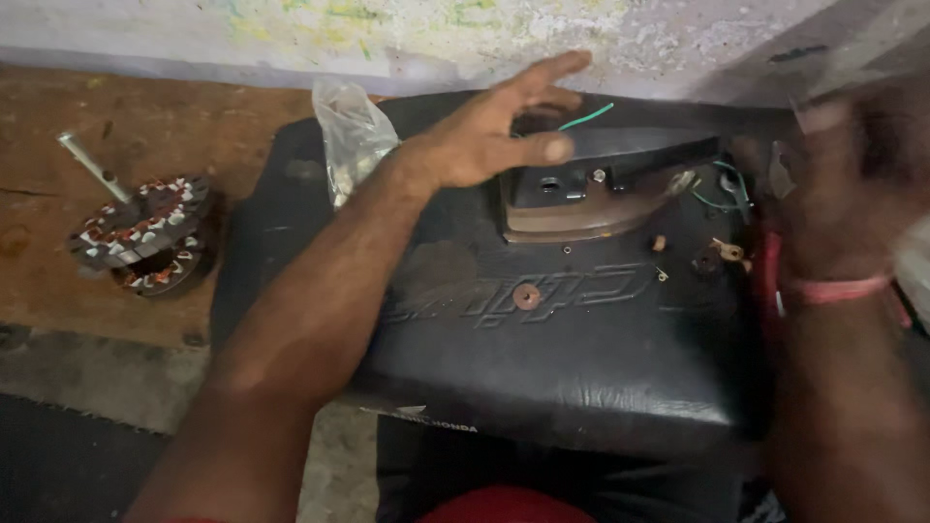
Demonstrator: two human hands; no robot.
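Note:
My left hand [494, 131] hovers open, fingers spread, just above the back left end of a dismantled flat iron [601, 199]. The iron lies on a black padded seat [581, 358], its dark top plate bare, with green wires [586, 116] trailing from it. My right hand [852, 184], with a pink band on the wrist, is at the right edge beside the iron's front end. It is blurred by motion, and a small greyish thing shows near its fingers; whether the hand grips it is unclear.
A round washer [526, 296] and small brass parts [722, 254] lie loose on the seat. A crumpled clear plastic bag [351, 131] stands at the seat's back left. On the brown floor to the left rests a wound motor stator [145, 232] with a metal shaft [92, 167]. A pale wall runs behind.

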